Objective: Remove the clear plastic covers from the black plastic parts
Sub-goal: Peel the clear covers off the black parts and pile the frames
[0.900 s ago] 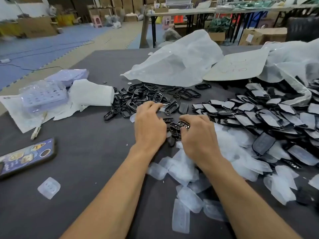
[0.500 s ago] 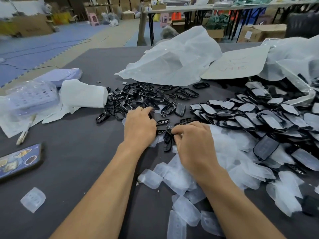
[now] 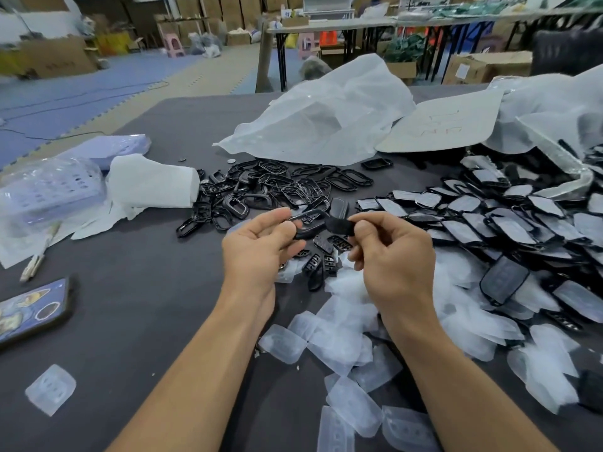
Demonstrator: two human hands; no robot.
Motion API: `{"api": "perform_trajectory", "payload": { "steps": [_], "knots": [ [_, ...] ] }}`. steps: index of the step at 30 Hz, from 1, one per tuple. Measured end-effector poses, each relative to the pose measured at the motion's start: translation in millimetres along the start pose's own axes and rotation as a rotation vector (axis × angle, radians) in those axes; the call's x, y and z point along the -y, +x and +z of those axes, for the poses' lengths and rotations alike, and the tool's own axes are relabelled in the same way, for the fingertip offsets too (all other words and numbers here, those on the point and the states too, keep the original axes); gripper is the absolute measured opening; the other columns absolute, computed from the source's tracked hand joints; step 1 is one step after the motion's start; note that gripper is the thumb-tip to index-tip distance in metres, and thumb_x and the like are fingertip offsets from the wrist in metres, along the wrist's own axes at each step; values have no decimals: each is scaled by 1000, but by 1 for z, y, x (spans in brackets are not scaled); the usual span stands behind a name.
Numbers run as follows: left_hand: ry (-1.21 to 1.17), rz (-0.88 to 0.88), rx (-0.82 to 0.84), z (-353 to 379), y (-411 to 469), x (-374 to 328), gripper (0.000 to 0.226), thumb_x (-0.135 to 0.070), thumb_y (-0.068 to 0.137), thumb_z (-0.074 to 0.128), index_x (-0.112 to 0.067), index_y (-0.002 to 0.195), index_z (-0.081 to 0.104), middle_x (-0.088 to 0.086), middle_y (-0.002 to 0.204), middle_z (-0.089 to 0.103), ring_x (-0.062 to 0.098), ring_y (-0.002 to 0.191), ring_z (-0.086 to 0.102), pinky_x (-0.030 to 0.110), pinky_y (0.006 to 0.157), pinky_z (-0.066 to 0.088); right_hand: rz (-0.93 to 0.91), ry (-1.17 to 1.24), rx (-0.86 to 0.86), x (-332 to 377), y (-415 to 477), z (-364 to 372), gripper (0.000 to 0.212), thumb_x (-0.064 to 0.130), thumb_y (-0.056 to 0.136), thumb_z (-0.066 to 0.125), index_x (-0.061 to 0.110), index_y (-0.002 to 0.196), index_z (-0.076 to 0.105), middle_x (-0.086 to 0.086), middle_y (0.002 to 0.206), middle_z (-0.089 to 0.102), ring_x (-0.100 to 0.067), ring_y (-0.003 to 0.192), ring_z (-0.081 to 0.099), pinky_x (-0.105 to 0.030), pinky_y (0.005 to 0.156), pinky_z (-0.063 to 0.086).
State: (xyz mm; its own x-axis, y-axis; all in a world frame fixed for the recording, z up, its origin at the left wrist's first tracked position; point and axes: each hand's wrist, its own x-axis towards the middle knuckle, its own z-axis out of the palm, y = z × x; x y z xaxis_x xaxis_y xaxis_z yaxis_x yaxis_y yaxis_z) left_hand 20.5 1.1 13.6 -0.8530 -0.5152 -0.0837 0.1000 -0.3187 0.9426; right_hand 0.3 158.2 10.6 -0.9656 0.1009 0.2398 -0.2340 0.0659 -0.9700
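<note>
Now left hand (image 3: 257,252): pinching a black frame (image 3: 306,223), frame centre
Right hand (image 3: 394,262): pinching a black piece (image 3: 339,226) beside it
Lower centre: clear covers (image 3: 342,347) heaped on desk (image 3: 146,321)

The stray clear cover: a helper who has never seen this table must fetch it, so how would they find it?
Start at the dark table and go to its left side, where a phone lies at the edge of the view. Nearer the person than the phone lies the stray clear cover. Unlike the heaped covers on the right, it lies alone.
</note>
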Motion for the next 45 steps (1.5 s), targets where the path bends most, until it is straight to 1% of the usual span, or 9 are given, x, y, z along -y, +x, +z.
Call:
{"api": "perform_trajectory", "payload": {
  "steps": [4,16,23,30,34,37,40,42,45],
  "knots": [
    [-19,-54,86,1,-2,0,36,21,87,64,-11,101,74,4,81,79,12,69,74,17,63,58,70,156,46,0,2,-2,21,1,98,64,14,86,76,-4,60,68,-17,52,65,-26,52,54],
    [-196,-186,204,7,-3,-2,24,7,95,58,-10,101,74,3,88,80,11,72,77,19,64,60,195,273,116,-1,8,-10,15,-6,93,67,2,84,77,-9,63,71,-18,52,68,-24,53,57],
    [-59,-215,239,13,-5,2,31,10,89,64,-13,81,84,11,91,81,14,68,77,19,59,60,296,380,112,-2,18,-11,21,-7,94,65,6,82,77,-8,69,74,-16,54,67,-22,55,56],
    [91,-135,154,13,-6,4,29,7,86,73,-17,72,82,10,86,80,15,69,74,17,57,57,323,377,168,-1,17,-17,17,-6,94,64,4,88,76,-11,73,71,-18,56,62,-23,55,54],
    [414,102,120,9,-4,9,12,-15,76,86,-26,77,81,8,76,78,27,68,71,34,70,59,337,400,175,0,18,-20,21,-6,95,63,6,87,78,-9,71,71,-15,56,63,-22,55,53],
    [674,319,164,5,-4,10,7,-27,71,82,-31,74,78,-1,66,73,8,57,62,21,60,51,344,420,180,0,19,-20,22,-6,95,63,6,85,78,-8,69,70,-15,56,63,-21,54,53],
    [753,334,279,5,-7,9,17,-25,72,83,-40,74,76,-13,68,75,1,59,67,12,58,50,356,435,178,1,17,-20,20,-8,94,64,5,86,77,-8,69,71,-15,56,64,-21,55,55],
    [699,238,339,9,-11,11,27,-16,79,83,-42,82,78,-8,72,78,7,63,72,17,61,56,376,464,151,2,17,-23,18,-9,93,64,4,90,77,-9,71,72,-15,57,66,-21,57,57],
    [347,75,342,20,-17,11,21,-2,91,74,-20,89,82,10,78,79,18,62,70,27,59,59,383,486,135,3,15,-24,20,-11,90,67,4,96,77,-10,71,72,-16,59,68,-21,58,57]
  ]
}}
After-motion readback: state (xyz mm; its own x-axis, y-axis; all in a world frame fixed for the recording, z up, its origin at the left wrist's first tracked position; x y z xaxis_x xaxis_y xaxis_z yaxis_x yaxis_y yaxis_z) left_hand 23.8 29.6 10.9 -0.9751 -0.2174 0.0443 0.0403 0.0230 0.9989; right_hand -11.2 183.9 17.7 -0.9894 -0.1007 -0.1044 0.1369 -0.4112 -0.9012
